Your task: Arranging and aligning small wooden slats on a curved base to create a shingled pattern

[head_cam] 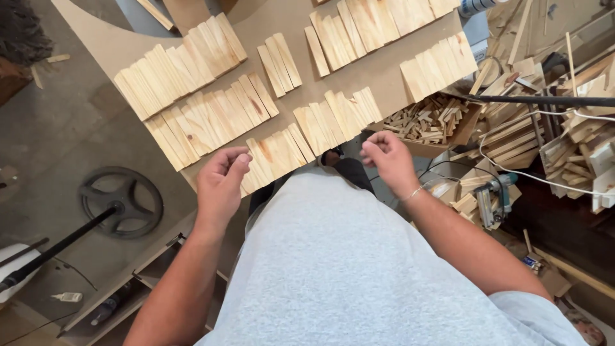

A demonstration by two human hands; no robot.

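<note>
Head view: both my hands hover empty above the near edge of the board (384,70). My left hand (221,182) curls loosely, fingers bent in, holding nothing; my right hand (386,159) does the same, thumb close to the fingertips.

The slats (275,156) lie in tidy rows just beyond my knuckles, the nearest row right at the board's edge. A careless sweep of either hand could, I reckon, knock that row off and down toward my lap.

To the right of my right hand sits a box of offcuts (428,122), with a white cable (544,179) looping past; snagging it looks easy. Left of my left hand there is open floor and a black wheel (122,202).
</note>
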